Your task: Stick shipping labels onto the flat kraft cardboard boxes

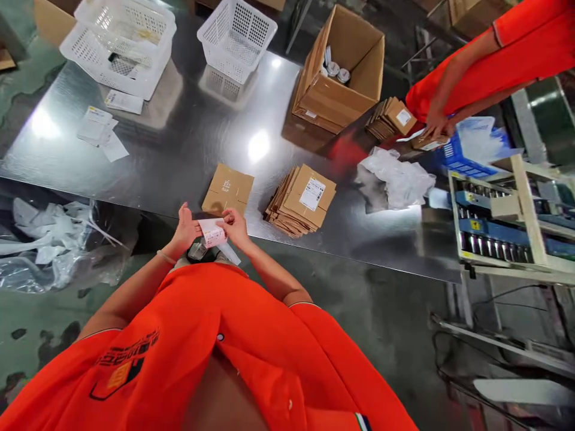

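Head view: hands [184, 228] [236, 228] hold a pink label [212, 233] at the table edge [359, 254].

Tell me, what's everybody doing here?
A person in an orange shirt holds a pink-and-white paper label between their left hand and right hand, at the edge of a steel table. A flat cardboard mailer and a stack of labelled mailers lie just ahead. Across the table, a co-worker's hands rest on another cardboard mailer, near an open cardboard box.
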A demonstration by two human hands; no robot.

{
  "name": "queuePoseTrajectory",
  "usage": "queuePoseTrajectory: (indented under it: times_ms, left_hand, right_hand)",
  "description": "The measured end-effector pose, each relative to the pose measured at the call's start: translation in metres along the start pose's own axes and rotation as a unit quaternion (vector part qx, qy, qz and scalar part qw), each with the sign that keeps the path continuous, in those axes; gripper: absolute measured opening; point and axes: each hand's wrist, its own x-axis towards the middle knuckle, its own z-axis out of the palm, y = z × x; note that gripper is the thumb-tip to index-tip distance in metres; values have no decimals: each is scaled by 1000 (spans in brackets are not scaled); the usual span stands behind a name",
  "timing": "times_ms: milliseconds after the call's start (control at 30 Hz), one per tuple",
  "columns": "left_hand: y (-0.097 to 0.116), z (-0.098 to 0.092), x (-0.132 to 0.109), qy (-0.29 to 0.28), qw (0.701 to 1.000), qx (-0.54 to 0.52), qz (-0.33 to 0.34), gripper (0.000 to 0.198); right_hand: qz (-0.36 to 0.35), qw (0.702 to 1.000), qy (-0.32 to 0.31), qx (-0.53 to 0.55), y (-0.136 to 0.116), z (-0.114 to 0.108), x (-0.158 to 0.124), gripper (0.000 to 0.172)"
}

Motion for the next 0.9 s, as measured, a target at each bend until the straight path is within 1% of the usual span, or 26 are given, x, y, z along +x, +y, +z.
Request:
queuePoseTrajectory:
  times_ms: [67, 133, 200, 267, 367, 433, 500, 567, 600, 633, 700, 767, 800, 900]
  left_hand:
    - [-4, 4, -10, -77, 994, 65, 54, 75]
    - [-5, 8, -13, -108, 981, 131, 91, 75]
    - [-2, 13, -7, -108, 975, 168, 100, 66]
    - [0, 17, 5, -98, 973, 184, 99, 58]
    - [1, 25, 24, -69, 969, 210, 108, 47]
    - [0, 31, 34, -51, 967, 228, 104, 41]
    - [-2, 35, 41, -43, 965, 241, 88, 38]
    - [-5, 35, 46, -38, 964, 250, 78, 38]
    - [-7, 34, 48, -39, 964, 251, 74, 39]
    - [-8, 31, 50, -45, 966, 248, 65, 39]
    - [-13, 25, 51, -83, 967, 241, 19, 39]
    - [-18, 18, 49, -134, 963, 229, -44, 43]
    - [-22, 14, 47, -150, 961, 220, -72, 47]
    - [-35, 10, 42, -166, 965, 161, -126, 56]
  right_hand:
    - [5, 1000, 2, 1, -8, 1, 9, 25]
    - [13, 1000, -9, 6, -10, 2, 14, 23]
    - [13, 1000, -20, 2, -9, 1, 16, 22]
    - [-8, 1000, -10, -24, -7, -2, 17, 18]
    - [-72, 992, 45, -91, 0, -9, 21, 9]
    - [-90, 984, 75, -135, 5, -10, 24, 13]
    - [-70, 978, 81, -179, 11, -10, 26, 17]
    - [-39, 972, 67, -223, 15, -10, 27, 19]
    - [-35, 968, 57, -242, 16, -12, 28, 19]
    - [-46, 963, 49, -260, 15, -15, 30, 19]
    - [-96, 952, 51, -285, 9, -26, 42, 19]
    - [-142, 942, 79, -294, -1, -42, 66, 19]
    - [-148, 939, 98, -296, -6, -49, 83, 19]
    - [-108, 932, 145, -313, -19, -67, 136, 17]
